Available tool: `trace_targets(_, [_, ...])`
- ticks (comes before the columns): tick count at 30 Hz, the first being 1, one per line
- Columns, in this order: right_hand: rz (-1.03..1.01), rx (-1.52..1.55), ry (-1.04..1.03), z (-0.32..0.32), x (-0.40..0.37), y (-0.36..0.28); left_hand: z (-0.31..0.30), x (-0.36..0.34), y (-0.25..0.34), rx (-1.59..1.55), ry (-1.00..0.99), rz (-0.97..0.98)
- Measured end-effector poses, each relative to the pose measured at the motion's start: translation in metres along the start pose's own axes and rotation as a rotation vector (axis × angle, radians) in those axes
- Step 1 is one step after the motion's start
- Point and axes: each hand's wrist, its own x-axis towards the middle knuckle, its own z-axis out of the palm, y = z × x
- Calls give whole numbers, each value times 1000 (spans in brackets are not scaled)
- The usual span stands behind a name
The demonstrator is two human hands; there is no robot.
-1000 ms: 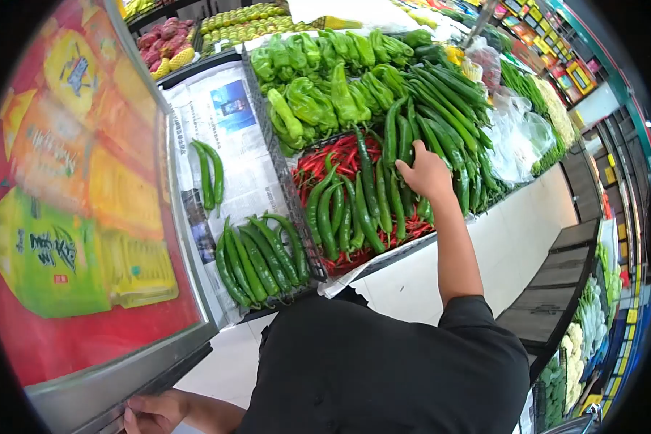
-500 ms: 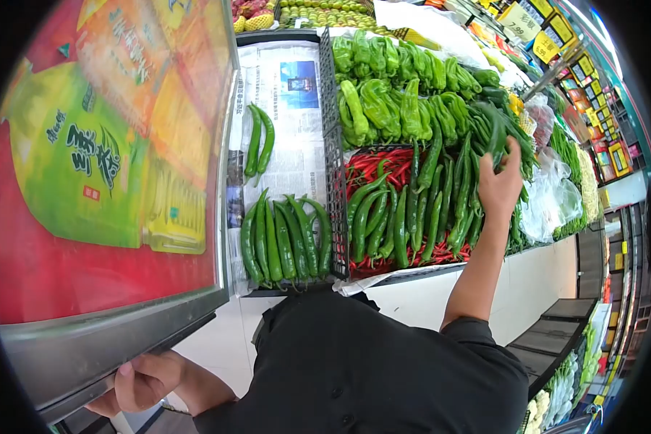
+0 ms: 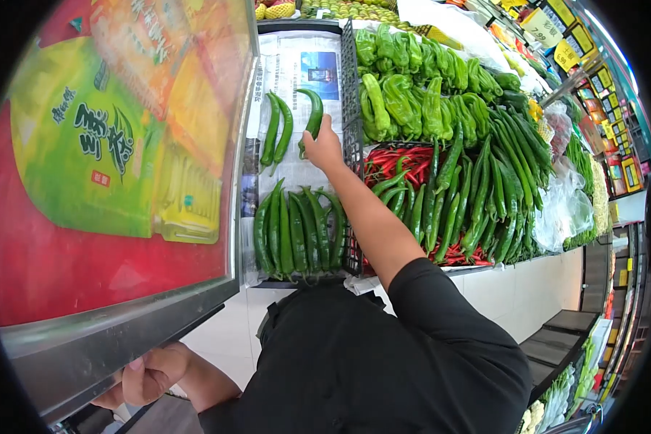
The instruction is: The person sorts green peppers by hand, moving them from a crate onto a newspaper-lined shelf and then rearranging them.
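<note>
My right hand (image 3: 323,147) is closed on the lower end of a long green chili pepper (image 3: 314,112), held over the newspaper (image 3: 289,54) that lines a black crate. Just left of it, two green chili peppers (image 3: 276,130) lie side by side on the paper. Nearer my body is a row of several more green chili peppers (image 3: 299,231), laid parallel. My left hand (image 3: 150,375) has its fingers curled at the lower metal edge (image 3: 116,362) of the printed case on the left; its fingertips are partly hidden there.
Right of the crate's mesh wall (image 3: 351,108) are piled green chili peppers (image 3: 470,195), red chilies (image 3: 401,163) and light green peppers (image 3: 405,108). Clear plastic bags (image 3: 557,210) lie farther right. The case's printed panel (image 3: 87,181) rises along the left side.
My right hand has moved left from the chili pile to the newspaper-lined crate, bringing a green chili pepper with it. My left hand stays at the case's edge. The view has shifted slightly.
</note>
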Motion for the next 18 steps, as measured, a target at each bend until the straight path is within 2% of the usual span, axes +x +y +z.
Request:
trace_targets(5, [42,1,-100,42,6,32,-1,8,3,9,-86,13])
trace_targets(7, [-10,-107,-160,42,2,29,0,8,3,26,-67,11])
trace_targets(11, [63,-73,-217,44,5,28,-4,6,-1,59,-93,54])
trace_targets(18, [87,-139,-260,30,-1,11,0,-1,1,-39,-11,-19])
